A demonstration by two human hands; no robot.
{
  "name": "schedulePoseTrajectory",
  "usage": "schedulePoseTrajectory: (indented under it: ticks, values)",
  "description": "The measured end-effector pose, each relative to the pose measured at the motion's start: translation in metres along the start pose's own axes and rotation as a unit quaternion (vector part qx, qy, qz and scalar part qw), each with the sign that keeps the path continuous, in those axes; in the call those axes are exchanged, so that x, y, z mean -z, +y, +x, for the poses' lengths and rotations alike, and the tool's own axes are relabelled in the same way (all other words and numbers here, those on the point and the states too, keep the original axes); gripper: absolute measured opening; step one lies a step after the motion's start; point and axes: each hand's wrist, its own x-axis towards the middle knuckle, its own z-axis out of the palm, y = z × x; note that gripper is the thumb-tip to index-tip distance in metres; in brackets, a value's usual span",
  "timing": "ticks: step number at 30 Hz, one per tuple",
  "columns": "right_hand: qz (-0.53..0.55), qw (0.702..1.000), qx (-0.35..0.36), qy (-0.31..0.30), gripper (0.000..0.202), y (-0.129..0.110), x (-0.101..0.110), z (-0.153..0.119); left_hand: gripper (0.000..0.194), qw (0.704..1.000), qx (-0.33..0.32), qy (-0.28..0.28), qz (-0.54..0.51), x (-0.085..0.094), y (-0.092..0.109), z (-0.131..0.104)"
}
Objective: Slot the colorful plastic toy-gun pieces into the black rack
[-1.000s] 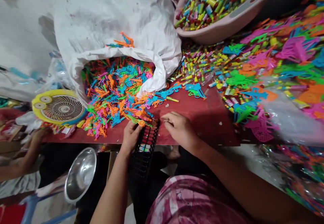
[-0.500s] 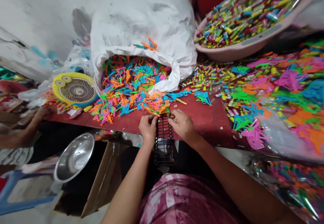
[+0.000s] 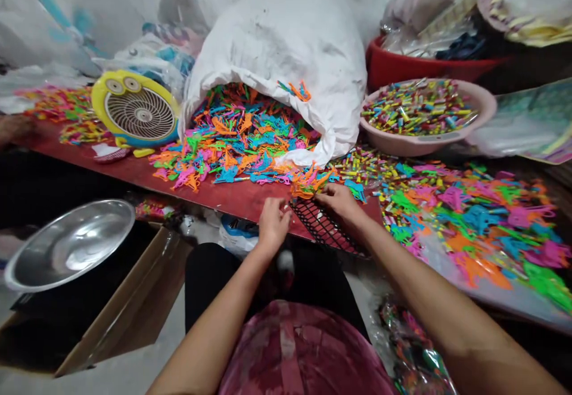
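1. In the head view, my right hand (image 3: pixel 342 201) is closed on the upper right part of a black grid (image 3: pixel 322 225), with the fingers bent over its edge. The grid is tilted, and it goes down from the red table (image 3: pixel 243 203) toward the side of my right forearm.

2. My left hand (image 3: pixel 273 222) is near the upper left corner of this grid. Its fingers are bent and the thumb is close to them, so the opening is narrow. I cannot tell if something small is between them.

3. A bunch of mostly orange toys (image 3: pixel 308 184) lies at the top end of the grid, just beside my right fingertips. I cannot tell if the fingers touch it.

4. Behind the bunch, a white sack (image 3: pixel 290 31) has its mouth open, and a pile of coloured plastic toys (image 3: pixel 232 139) comes out from it onto the table.

5. To the left of the sack stands a yellow fan (image 3: pixel 142 113). To the right there is a pink basin (image 3: pixel 413 143), full of small coloured tubes (image 3: pixel 415 109), and a red tub (image 3: pixel 404 66) is behind it.

6. More toys (image 3: pixel 480 216) are spread at the right side. At the lower left, a metal bowl (image 3: pixel 75 246) is by a cardboard box (image 3: pixel 131 299). A co-worker's hand (image 3: pixel 14 128) is at the left border, blurred.
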Motion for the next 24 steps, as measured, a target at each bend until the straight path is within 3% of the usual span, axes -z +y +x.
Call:
schedulePoseTrajectory:
  ticks: [3,6,11,19,24]
  values:
    - [0.001,0.999,-0.028,-0.030,0.030,-0.002,0.002,0.004,0.051,0.999,-0.007,-0.047,0.005,0.007,-0.005,0.023]
    - [-0.002,0.999,-0.034,-0.005,0.029,-0.005,-0.002,0.002,0.045,0.994,-0.051,-0.094,0.036,0.003,-0.005,0.038]
    - [-0.001,0.999,-0.020,0.025,0.026,-0.010,-0.010,-0.004,0.017,0.994,-0.050,-0.079,0.063,-0.012,-0.004,0.039]
    - [0.033,0.998,-0.011,0.060,0.026,-0.022,-0.014,-0.014,0.012,0.991,-0.056,-0.064,0.101,-0.010,0.001,0.034]
    - [0.074,0.991,-0.015,0.109,0.028,-0.017,-0.019,-0.013,0.011,0.989,-0.056,-0.064,0.120,-0.008,0.006,0.032]
